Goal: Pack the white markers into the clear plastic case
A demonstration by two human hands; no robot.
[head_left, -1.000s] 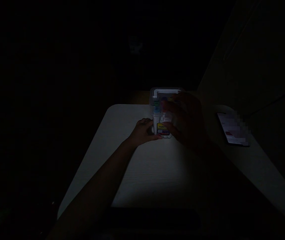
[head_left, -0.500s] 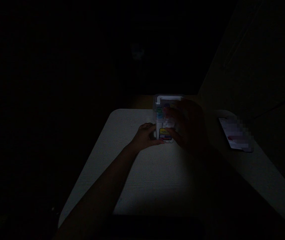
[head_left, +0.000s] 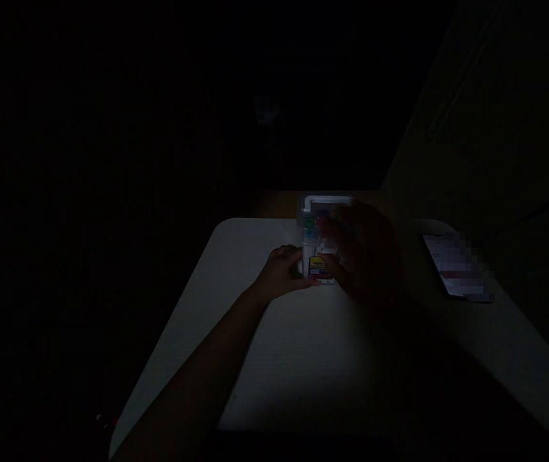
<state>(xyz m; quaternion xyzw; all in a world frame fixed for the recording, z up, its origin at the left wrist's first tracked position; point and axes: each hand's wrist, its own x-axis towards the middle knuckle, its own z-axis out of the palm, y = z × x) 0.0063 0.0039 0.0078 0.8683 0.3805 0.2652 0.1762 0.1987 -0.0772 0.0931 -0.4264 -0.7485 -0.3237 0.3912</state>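
A clear plastic case [head_left: 307,250] with a white carry handle stands upright on the white table [head_left: 274,359]. Through its wall I make out green, blue and purple items, perhaps pen caps, too dim to be sure. On the front is a yellow and dark label [head_left: 320,264]. My left hand [head_left: 281,273] grips the lower left side, thumb across the front bottom edge. Dark in shadow, my right hand [head_left: 368,250] is curled at the case's right side and lid, its thumb at the front just above the label. It covers the case's right part.
A phone with a lit screen [head_left: 457,266] lies at the table's right edge. The room is very dark; a wall [head_left: 486,141] rises on the right, with a thin cable against it. Light falls mostly on the table's middle.
Everything sits slightly lower in the view, as my head has tilted up a little. Both hands keep nearly the same place on the case, and its lid looks unmoved.
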